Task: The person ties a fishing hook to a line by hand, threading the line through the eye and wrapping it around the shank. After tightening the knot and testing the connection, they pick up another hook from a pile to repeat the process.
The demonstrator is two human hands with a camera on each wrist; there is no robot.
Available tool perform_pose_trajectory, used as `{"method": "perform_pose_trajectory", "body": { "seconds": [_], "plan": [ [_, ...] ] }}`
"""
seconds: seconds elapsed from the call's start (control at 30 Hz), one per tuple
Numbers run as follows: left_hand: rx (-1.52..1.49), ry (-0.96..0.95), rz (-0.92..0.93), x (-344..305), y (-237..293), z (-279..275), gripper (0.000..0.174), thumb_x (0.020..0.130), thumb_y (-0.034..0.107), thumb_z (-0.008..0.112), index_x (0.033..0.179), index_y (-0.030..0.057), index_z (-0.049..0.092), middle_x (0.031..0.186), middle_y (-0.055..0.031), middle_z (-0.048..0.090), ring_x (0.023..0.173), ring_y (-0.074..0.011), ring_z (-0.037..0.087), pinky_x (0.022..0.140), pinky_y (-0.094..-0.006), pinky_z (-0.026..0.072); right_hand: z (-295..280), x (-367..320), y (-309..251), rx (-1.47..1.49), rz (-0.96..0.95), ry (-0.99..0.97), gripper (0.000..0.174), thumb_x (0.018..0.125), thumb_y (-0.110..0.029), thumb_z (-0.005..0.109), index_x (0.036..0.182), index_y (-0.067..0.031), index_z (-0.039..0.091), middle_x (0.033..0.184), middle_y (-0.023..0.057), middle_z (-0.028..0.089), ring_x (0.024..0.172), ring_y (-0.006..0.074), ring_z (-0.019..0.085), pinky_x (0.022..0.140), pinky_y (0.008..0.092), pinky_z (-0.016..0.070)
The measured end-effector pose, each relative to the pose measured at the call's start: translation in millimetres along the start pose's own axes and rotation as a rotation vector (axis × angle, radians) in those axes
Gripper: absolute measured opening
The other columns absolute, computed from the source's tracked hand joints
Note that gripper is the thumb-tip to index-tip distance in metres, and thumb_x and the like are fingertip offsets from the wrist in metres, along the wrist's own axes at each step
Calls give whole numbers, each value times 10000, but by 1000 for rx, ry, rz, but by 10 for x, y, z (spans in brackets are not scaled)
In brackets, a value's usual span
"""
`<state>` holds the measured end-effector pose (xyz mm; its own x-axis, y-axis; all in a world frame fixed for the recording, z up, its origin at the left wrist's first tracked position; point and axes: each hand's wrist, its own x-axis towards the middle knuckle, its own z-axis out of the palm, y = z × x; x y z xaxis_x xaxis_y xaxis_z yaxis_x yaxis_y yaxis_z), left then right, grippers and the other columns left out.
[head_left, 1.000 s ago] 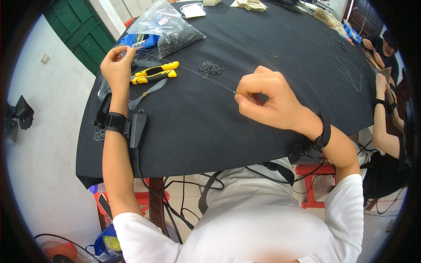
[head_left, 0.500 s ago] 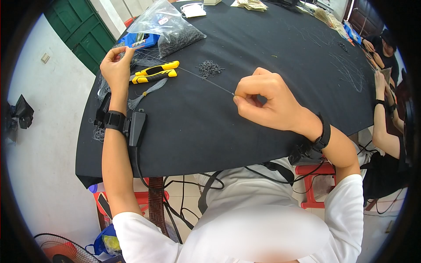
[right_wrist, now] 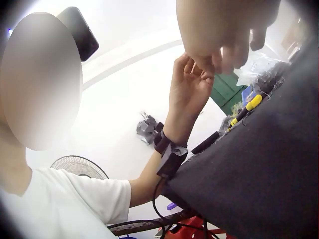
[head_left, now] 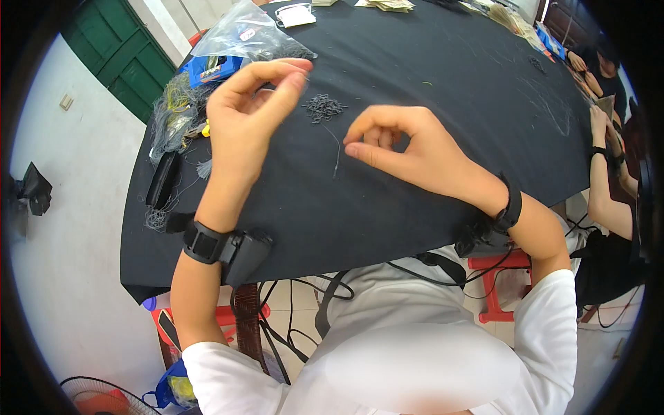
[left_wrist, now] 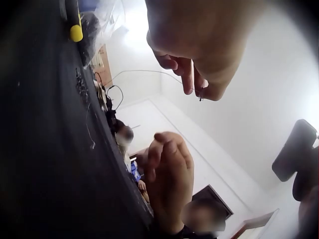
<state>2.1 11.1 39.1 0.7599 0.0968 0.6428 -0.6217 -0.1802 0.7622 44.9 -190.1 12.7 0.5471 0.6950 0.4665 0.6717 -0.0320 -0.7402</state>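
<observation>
Black tablecloth (head_left: 360,214); bag label (head_left: 247,33) unreadable; left hand (head_left: 240,128) pinches thin line (left_wrist: 144,70); right hand (head_left: 418,152), grip: I cannot tell.

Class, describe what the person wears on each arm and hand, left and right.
Both arms emerge from short, plain white sleeves. The left hand and right hand are gloveless. Around the left wrist is a black strap bearing a black, boxy device, with a black cable running from it. The right wrist has a similar black band and dark unit.
</observation>
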Motion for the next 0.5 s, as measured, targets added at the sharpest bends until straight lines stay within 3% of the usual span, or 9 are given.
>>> {"method": "perform_pose_trajectory", "body": {
  "seconds": [0.2, 0.33, 0.5],
  "plan": [
    [-86, -124, -91, -135, 34, 170, 103, 775, 8, 635, 878, 1, 639, 957, -65, 639, 758, -24, 535, 591, -156, 374, -19, 13, -52, 197, -90, 132, 104, 814, -118, 631, 852, -24, 608, 624, -56, 519, 541, -1, 397, 492, 178, 327],
    [-4, -207, -27, -168, -24, 195, 108, 747, 51, 659, 854, 59, 647, 939, -25, 647, 802, -33, 537, 607, -180, 315, -1, 0, -41, 235, -109, 150, 98, 820, -109, 625, 854, -19, 605, 634, -58, 514, 555, -3, 398, 505, 175, 326],
    [0, -221, 4, -164, -27, 191, 97, 760, 52, 647, 857, 54, 646, 945, -29, 646, 800, -33, 535, 607, -181, 321, 11, 1, -37, 218, -148, 166, 77, 815, -93, 621, 839, -23, 597, 638, -53, 512, 564, 6, 410, 514, 179, 328]
  ]
}}
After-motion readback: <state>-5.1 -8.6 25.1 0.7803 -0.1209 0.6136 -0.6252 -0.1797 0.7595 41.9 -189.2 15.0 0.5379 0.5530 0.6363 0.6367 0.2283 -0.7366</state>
